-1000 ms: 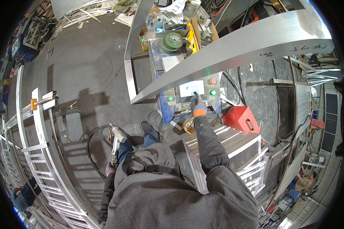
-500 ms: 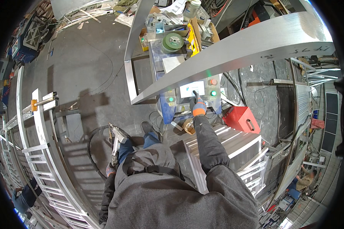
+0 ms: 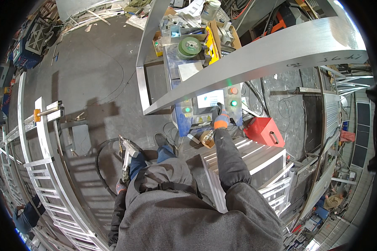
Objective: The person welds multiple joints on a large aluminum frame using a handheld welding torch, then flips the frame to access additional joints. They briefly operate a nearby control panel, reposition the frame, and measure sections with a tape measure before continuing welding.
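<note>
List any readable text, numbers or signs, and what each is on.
Silver metal beam: handwritten marks, not copied out here.
Lit screen: too small to read.
Yellow triangle signs below it: symbols too small.
Yellow box: print too small.

Right hand (image 3: 220,119) at screen (image 3: 207,98), left hand (image 3: 121,186) holding tool (image 3: 127,161)
</note>
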Motion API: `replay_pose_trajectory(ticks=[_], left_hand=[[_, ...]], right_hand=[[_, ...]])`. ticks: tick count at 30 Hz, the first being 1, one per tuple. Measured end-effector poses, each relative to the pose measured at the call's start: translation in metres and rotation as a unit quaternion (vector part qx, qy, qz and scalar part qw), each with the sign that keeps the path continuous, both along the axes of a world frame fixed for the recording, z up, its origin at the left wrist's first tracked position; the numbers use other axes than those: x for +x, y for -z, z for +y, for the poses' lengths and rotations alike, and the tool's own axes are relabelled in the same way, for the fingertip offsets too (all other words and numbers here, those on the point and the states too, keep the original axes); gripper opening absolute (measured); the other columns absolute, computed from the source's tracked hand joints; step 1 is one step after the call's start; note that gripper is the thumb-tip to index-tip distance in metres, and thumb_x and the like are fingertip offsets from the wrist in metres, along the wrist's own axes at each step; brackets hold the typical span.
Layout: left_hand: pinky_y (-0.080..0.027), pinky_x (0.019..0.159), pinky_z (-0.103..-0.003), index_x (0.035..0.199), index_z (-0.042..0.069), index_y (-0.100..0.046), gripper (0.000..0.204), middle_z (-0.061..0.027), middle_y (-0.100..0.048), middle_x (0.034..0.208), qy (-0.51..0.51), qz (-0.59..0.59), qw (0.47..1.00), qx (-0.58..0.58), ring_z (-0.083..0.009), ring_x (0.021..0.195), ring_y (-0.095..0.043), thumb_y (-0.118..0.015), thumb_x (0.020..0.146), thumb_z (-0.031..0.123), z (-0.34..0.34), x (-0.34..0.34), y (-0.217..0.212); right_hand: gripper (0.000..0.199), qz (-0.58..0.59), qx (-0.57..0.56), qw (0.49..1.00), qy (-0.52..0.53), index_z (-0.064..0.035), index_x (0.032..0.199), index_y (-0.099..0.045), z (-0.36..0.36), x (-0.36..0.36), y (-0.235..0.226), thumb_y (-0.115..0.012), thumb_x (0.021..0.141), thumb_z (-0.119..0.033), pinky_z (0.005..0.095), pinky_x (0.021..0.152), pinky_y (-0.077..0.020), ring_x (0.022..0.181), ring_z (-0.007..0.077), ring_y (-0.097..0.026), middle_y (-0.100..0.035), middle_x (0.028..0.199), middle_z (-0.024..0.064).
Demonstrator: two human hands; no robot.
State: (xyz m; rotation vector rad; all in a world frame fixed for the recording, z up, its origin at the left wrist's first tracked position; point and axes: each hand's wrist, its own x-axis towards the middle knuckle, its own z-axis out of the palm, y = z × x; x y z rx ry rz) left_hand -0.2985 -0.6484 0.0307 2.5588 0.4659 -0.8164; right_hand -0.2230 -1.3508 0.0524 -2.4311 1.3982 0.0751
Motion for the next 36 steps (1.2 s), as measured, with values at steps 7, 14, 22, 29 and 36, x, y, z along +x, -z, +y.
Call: replay_pose_trajectory(ticks=[7, 14, 22, 29, 36], left_hand=[[-0.053, 0.086, -0.042, 0.121, 0.011, -0.071, 0.045, -0.0170, -0.074, 0.109, 0.053, 0.026, 0.997, 0.048, -0.0345, 0.105, -0.069, -0.076, 0.086, 0.039, 0.009, 0.000, 0.011], [-0.054, 0.085, -0.043, 0.120, 0.010, -0.071, 0.054, -0.0165, -0.074, 0.109, 0.013, 0.008, 1.000, 0.004, -0.0357, 0.105, -0.069, -0.079, 0.082, 0.047, 0.021, -0.004, 0.026], [-0.054, 0.084, -0.045, 0.118, 0.013, -0.071, 0.054, -0.0155, -0.074, 0.109, 0.030, 0.026, 0.999, 0.017, -0.0359, 0.104, -0.069, -0.079, 0.081, 0.051, 0.012, -0.003, 0.015], [-0.054, 0.087, -0.045, 0.119, 0.013, -0.071, 0.062, -0.0152, -0.074, 0.109, 0.037, 0.042, 0.997, 0.049, -0.0357, 0.108, -0.069, -0.078, 0.077, 0.058, 0.009, 0.001, 0.013], [-0.054, 0.087, -0.045, 0.122, 0.012, -0.071, 0.058, -0.0169, -0.074, 0.109, 0.040, 0.008, 0.999, 0.021, -0.0360, 0.106, -0.069, -0.075, 0.083, 0.054, 0.011, -0.004, 0.012]], right_hand=[[0.048, -0.021, 0.016, 1.000, -0.003, -0.0208, 0.139, -0.057, -0.005, -0.013, 0.017, -0.060, 0.092, -0.010, 0.0491, 0.079, -0.0543, 0.096, 0.0426, -0.069, -0.072, 0.100, 0.0235], [0.040, -0.050, 0.016, 0.998, 0.042, -0.0144, 0.130, -0.065, -0.013, -0.007, 0.033, -0.062, 0.091, -0.010, 0.0491, 0.078, -0.0544, 0.095, 0.0430, -0.069, -0.072, 0.099, 0.0246], [0.055, -0.027, -0.001, 0.999, -0.019, -0.0254, 0.143, -0.054, -0.004, -0.011, 0.019, -0.059, 0.092, -0.007, 0.0491, 0.077, -0.0543, 0.094, 0.0435, -0.069, -0.071, 0.100, 0.0253], [0.058, -0.058, 0.040, 0.997, 0.014, -0.0379, 0.144, -0.052, -0.001, -0.005, -0.002, -0.057, 0.095, -0.007, 0.0480, 0.077, -0.0529, 0.094, 0.0413, -0.070, -0.071, 0.098, 0.0245], [0.052, -0.072, 0.061, 0.995, -0.029, -0.0392, 0.142, -0.053, 0.003, 0.019, -0.028, -0.057, 0.097, -0.014, 0.0506, 0.078, -0.0501, 0.092, 0.0412, -0.069, -0.071, 0.095, 0.0244]])
